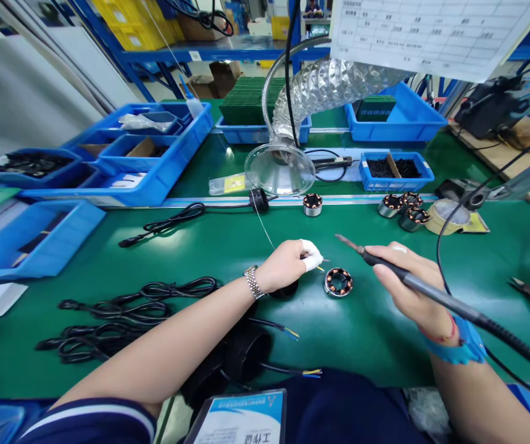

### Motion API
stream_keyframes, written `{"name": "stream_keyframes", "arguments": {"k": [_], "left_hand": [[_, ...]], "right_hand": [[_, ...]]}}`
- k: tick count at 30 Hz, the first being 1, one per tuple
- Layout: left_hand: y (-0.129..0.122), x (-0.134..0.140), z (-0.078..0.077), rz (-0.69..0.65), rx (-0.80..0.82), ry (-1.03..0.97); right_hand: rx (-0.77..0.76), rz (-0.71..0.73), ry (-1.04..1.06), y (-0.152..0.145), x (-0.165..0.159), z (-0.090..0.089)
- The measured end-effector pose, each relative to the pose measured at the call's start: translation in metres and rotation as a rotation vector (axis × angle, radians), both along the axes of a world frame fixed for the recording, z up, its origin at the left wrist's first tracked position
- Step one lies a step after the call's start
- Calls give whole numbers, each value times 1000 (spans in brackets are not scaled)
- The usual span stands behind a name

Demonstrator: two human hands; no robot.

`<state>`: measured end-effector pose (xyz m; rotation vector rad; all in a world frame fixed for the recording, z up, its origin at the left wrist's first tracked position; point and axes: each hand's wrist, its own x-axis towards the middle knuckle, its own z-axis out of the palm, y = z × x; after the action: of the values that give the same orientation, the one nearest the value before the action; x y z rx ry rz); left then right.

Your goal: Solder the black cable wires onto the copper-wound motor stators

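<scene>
Soldering iron [435, 298] is gripped by the right hand [416, 306], and thin wires [321, 269] are pinched by the left hand [292, 262]. 1 copper-coil ring [330, 282] is placed on the green desk [371, 345], between the 2 hands.

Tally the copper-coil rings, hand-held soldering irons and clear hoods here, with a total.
Copper-coil rings: 5
Soldering irons, held in the right hand: 1
Clear hoods: 1
Total: 7
</scene>
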<state>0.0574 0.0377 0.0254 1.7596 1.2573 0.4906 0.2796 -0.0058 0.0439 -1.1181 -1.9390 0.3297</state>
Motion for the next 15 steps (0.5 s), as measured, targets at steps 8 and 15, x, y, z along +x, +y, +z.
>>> {"name": "stream_keyframes", "arguments": {"k": [8, 15], "left_hand": [[1, 1, 1, 2, 18, 45], [0, 1, 3, 11, -4, 47]], "right_hand": [[-363, -19, 482, 7, 8, -27], [-454, -3, 490, 9, 4, -26]]}}
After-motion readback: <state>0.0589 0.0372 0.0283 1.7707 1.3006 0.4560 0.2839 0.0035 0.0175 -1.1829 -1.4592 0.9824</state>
